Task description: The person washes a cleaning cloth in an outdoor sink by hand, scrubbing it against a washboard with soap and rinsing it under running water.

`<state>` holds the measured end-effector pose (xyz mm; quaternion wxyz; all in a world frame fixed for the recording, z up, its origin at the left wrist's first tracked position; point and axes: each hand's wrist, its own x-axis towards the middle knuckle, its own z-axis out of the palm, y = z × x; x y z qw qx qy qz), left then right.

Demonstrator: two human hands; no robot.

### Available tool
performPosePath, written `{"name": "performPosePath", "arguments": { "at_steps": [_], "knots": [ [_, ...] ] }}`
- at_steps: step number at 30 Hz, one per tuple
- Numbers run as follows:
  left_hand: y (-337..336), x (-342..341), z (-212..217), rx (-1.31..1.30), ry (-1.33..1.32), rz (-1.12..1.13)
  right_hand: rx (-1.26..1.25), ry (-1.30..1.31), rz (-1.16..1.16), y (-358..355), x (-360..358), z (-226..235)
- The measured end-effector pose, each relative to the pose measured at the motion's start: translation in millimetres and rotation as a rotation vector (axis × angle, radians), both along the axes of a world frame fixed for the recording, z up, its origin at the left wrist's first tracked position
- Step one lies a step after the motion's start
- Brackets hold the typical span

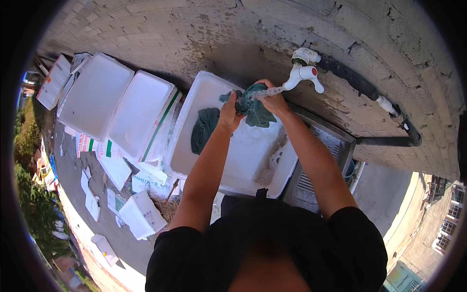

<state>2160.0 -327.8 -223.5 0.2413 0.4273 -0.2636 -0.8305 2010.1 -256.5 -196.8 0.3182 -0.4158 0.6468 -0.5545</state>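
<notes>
A dark green wet cloth point(261, 116) is stretched between my two hands over the white sink basin point(243, 168). My left hand point(230, 114) grips its left part, fingers closed around the fabric. My right hand point(274, 101) holds the other side, just below the tap. Water runs from the white tap point(301, 74) onto the cloth. A second dark green cloth point(205, 130) lies crumpled in the basin's left part, beside my left hand and apart from it. Foamy suds show along the basin's right side.
A ribbed grey metal sink point(335, 141) stands right of the basin. White foam boxes point(99, 90) are stacked on the left, with broken foam pieces point(141, 214) on the ground. Behind rises a rough block wall point(219, 31), carrying a black-wrapped pipe point(350, 78).
</notes>
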Motion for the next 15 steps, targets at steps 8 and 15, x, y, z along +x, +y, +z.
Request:
{"name": "performPosePath", "arguments": {
  "at_steps": [8,15],
  "knots": [
    [17.6,118.6,-112.8,-1.239,-1.72,-0.73,-0.097,0.136,-0.001,-0.4,20.7,12.9],
    [-29.3,111.8,-105.7,-0.956,-0.999,-0.59,-0.091,-0.014,-0.014,70.9,13.4,40.8]
  ]
}}
